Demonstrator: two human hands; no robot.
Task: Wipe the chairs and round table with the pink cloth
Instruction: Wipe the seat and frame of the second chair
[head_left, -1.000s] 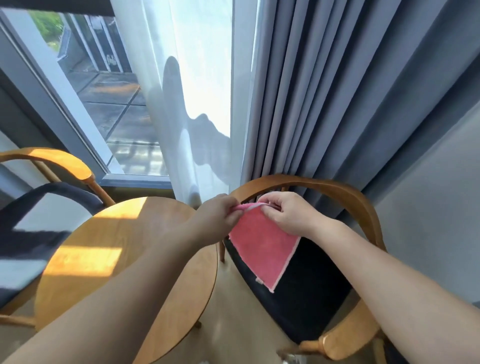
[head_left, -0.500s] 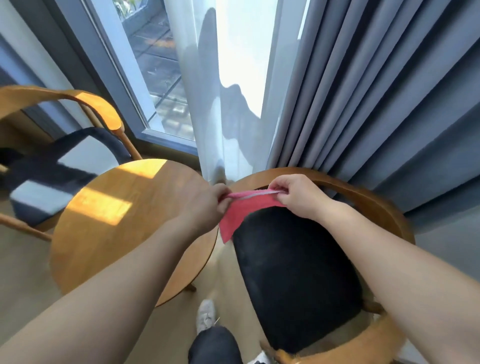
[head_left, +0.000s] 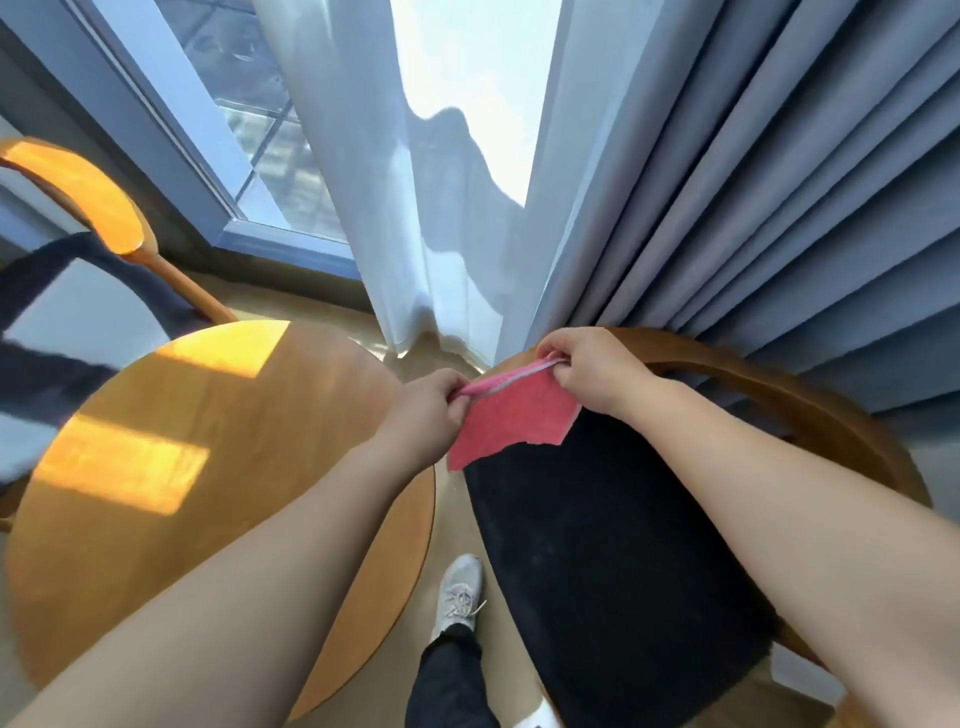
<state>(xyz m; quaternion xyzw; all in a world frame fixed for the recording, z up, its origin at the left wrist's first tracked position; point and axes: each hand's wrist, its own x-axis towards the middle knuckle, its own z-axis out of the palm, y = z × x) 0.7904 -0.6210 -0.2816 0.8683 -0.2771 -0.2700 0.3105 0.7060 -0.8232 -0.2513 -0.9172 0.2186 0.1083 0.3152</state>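
I'm pinching the pink cloth (head_left: 511, 418) by its top edge — left hand (head_left: 423, 410) and right hand (head_left: 597, 371) at opposite corners — dangling it above the dark chair seat (head_left: 613, 561). It's hanging limp and light, so I'm judging it wants bunching.

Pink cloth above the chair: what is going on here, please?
A person stands between the round table and a wooden chair with a dark seat. The left-hand grip and the right-hand grip each pinch the top edge of the pink cloth, holding it stretched above the back part of the seat. The cloth hangs loose below them and does not look pressed to any surface. A second chair stands beyond the table, at the left.
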